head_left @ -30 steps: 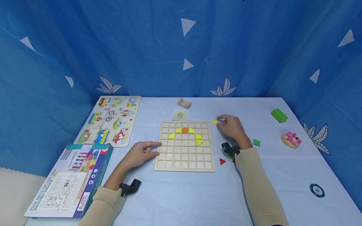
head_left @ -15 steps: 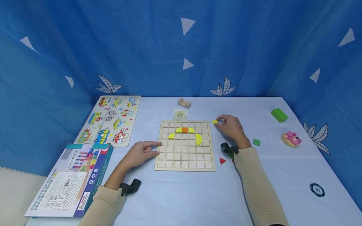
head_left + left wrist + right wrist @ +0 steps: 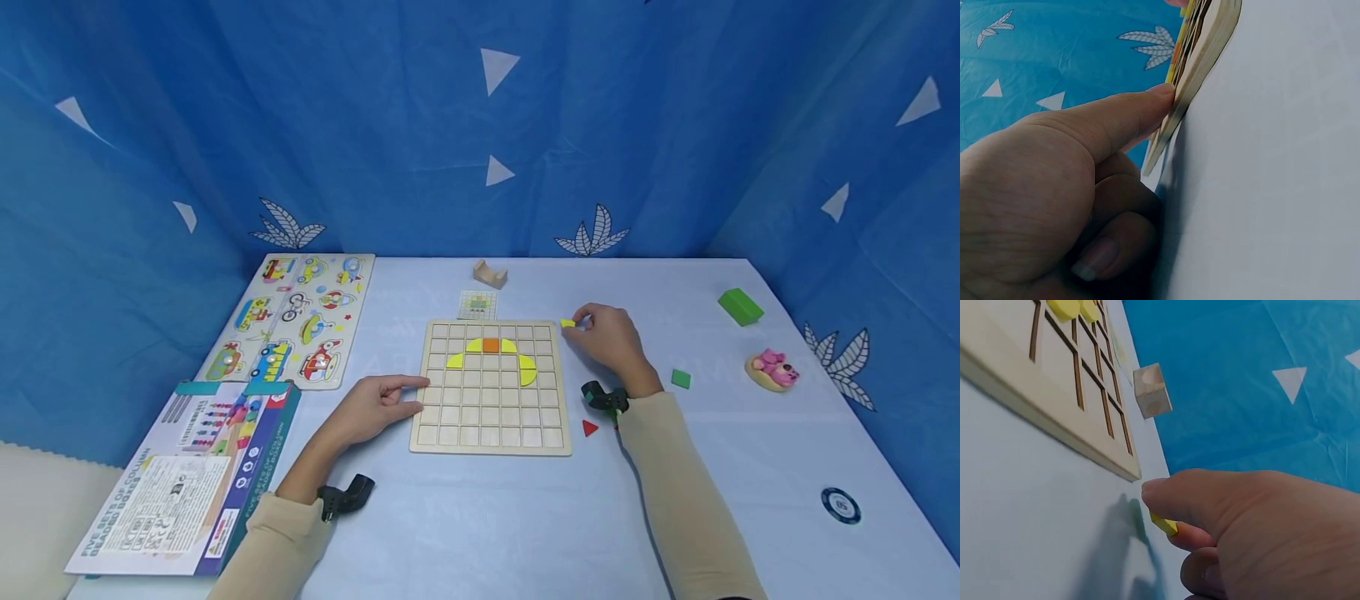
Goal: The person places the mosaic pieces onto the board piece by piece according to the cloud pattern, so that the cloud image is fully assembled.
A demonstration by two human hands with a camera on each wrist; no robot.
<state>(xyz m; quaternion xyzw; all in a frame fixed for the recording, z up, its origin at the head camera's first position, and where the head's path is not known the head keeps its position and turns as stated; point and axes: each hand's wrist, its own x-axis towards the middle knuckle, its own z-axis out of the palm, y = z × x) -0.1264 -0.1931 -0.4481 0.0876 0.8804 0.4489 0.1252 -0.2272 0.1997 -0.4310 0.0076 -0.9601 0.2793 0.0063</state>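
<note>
My right hand (image 3: 609, 337) pinches a small yellow tile (image 3: 567, 323) between thumb and index finger, just off the far right corner of a wooden grid board (image 3: 489, 417). In the right wrist view the tile (image 3: 1165, 525) is partly covered by the thumb. On the board, yellow curved-edge tiles (image 3: 528, 371) and an orange square tile (image 3: 491, 346) form an arch in the far rows. My left hand (image 3: 371, 408) rests at the board's left side, thumb and index finger stretched out to its edge. The left wrist view shows the thumb against that wooden edge (image 3: 1200, 69), other fingers curled below.
A printed grid card (image 3: 477, 306) and a notched wooden block (image 3: 490, 274) lie behind the board. Right of it are a red triangle (image 3: 590, 428), green square (image 3: 681, 378), green block (image 3: 741, 307), pink figurine (image 3: 772, 370) and round chip (image 3: 842, 506). Vehicle puzzle (image 3: 288, 321) and box (image 3: 183, 479) lie left.
My right hand has shifted slightly left, toward the board, with the yellow tile, which has turned a little in the fingers. The left hand has stayed in place.
</note>
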